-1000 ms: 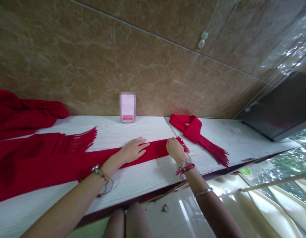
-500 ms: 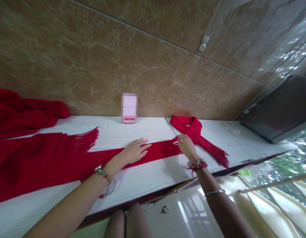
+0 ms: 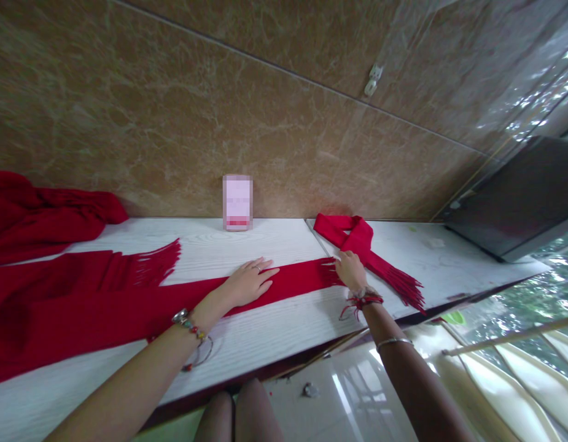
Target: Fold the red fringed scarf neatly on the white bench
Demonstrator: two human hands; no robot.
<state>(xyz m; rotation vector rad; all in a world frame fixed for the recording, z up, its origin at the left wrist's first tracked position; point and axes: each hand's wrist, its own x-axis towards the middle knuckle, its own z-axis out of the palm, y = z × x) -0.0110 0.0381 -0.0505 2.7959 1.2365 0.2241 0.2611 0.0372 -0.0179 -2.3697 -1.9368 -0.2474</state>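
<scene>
A long red scarf [image 3: 293,285] lies stretched along the white wood-grain tabletop. My left hand [image 3: 249,283] rests flat on it with the fingers spread. At the scarf's right end my right hand [image 3: 351,270] has its fingers curled in at the tips of the fringe; the fingertips are partly hidden. Just beyond that hand is a second red scarf [image 3: 361,239], folded over itself in a loop, its fringe pointing toward the table's front edge. The long scarf's other fringed end [image 3: 157,264] lies farther left.
A heap of red cloth [image 3: 48,215] lies at the far left against the brown marbled wall [image 3: 284,123]. A blurred pink-and-white box [image 3: 237,201] stands by the wall. At the right end is a large dark object [image 3: 505,202]. The table's front edge runs before my knees.
My right hand has slid a little to the right along the fringe, so more of the strands show. My left hand keeps its place on the scarf. The view has shifted slightly.
</scene>
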